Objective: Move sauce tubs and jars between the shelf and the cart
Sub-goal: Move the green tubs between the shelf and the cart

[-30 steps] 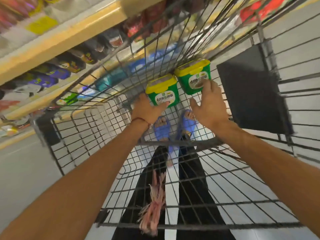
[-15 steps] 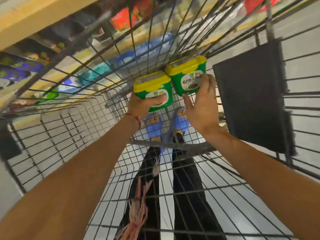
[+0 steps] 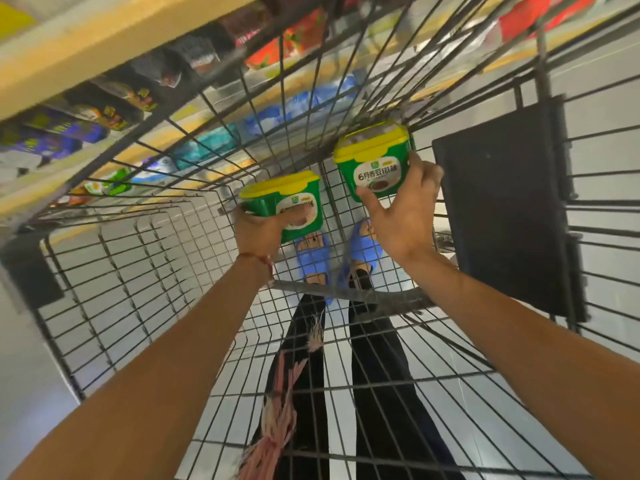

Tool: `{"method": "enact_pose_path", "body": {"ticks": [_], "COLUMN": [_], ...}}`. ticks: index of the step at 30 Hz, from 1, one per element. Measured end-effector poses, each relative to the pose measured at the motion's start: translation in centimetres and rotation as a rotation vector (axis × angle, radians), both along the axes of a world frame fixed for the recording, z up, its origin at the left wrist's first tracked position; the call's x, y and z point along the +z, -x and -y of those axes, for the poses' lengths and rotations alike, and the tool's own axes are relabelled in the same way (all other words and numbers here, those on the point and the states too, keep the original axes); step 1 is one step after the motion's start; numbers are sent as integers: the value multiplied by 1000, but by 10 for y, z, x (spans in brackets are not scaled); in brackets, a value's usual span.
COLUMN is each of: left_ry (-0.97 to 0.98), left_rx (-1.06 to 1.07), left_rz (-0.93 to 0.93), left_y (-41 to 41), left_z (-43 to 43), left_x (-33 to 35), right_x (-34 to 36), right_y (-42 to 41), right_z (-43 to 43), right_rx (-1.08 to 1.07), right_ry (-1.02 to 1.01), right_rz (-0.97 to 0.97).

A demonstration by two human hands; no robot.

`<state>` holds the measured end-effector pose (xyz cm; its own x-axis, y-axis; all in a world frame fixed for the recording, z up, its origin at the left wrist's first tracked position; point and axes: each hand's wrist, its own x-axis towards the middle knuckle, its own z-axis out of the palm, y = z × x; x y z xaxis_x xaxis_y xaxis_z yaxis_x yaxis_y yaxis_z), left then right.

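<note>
Two green sauce tubs with yellow lids are inside the wire cart [image 3: 114,282]. My left hand [image 3: 258,230] grips the left tub [image 3: 287,199] from its near side, thumb across the label. My right hand [image 3: 405,216] holds the right tub [image 3: 375,161], thumb on its front and fingers on its right side. The right tub is higher and further away than the left one, close to the cart's far corner. Whether either tub rests on the cart floor I cannot tell.
A shelf [image 3: 104,46] with packaged goods runs along the upper left behind the cart's wire wall. A black panel [image 3: 502,209] hangs on the cart's right side. Through the mesh floor show legs in black trousers and blue sandals [image 3: 363,247].
Both hands closed around the tubs. The tubs have moved apart: the right one went up and away, the left one came lower and nearer.
</note>
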<state>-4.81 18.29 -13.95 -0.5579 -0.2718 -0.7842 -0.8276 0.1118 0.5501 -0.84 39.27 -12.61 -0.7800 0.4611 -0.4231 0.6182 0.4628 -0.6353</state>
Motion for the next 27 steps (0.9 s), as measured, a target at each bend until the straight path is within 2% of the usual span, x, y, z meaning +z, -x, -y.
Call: {"method": "enact_pose_path", "body": {"ticks": [3, 6, 10, 14, 18, 20, 27], "left_ry": [-29, -31, -18, -59, -131, -163, -225], "left_rx": [22, 37, 56, 13, 62, 55, 13], "left_rz": [-29, -21, 6, 6, 32, 39, 34], "left_y": [-1, -4, -6, -4, 0, 0, -6], "left_z": [1, -2, 2, 3, 3, 6, 27], "left_x": [1, -4, -9, -8, -6, -5, 15], "right_x": [-2, -6, -17, -26, -49, -58, -3], "right_y": [5, 11, 14, 27, 35, 34, 20], "right_z": [9, 14, 11, 1, -8, -12, 2], "right_rx": [-53, -133, -106, -112, -30, -40, -96], "right_ry": [0, 89, 89, 259, 326, 370, 686], "right_rz": [-4, -18, 18, 61, 223, 239, 284]}}
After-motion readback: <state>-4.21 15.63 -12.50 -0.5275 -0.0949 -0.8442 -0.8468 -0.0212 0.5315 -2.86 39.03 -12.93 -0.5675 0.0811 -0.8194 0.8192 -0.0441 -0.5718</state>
